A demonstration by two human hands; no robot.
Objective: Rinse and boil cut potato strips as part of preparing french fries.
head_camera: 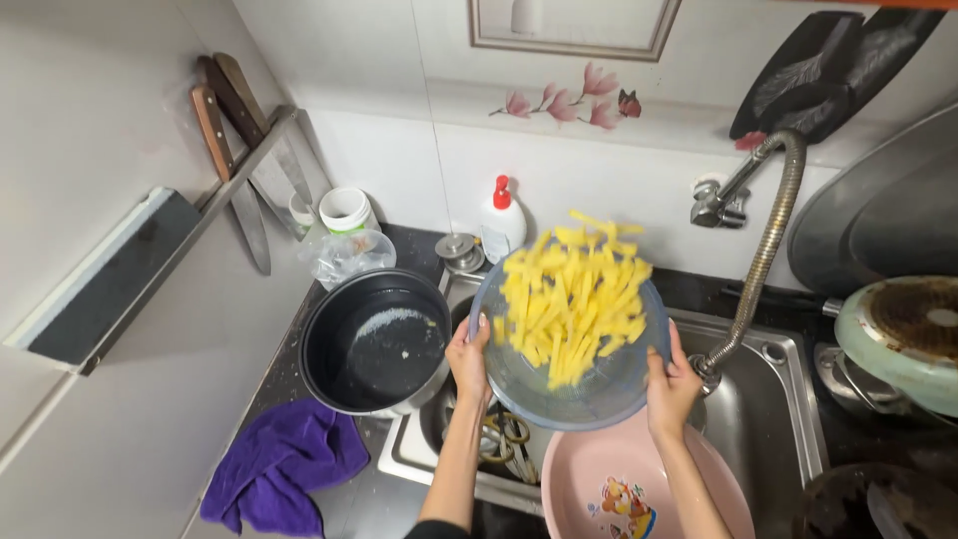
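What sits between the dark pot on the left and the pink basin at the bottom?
In the head view, the person's left hand and forearm cross the gap between the dark pot and the pink basin, above the sink edge.

Both hands gripped the clear bowl by its rim, left hand on one side, right hand on the other, and the yellow potato strips were up in the air above it! Just below the right hand sat a pink basin, while beside the left hand stood a dark pot, with a purple cloth lower down.
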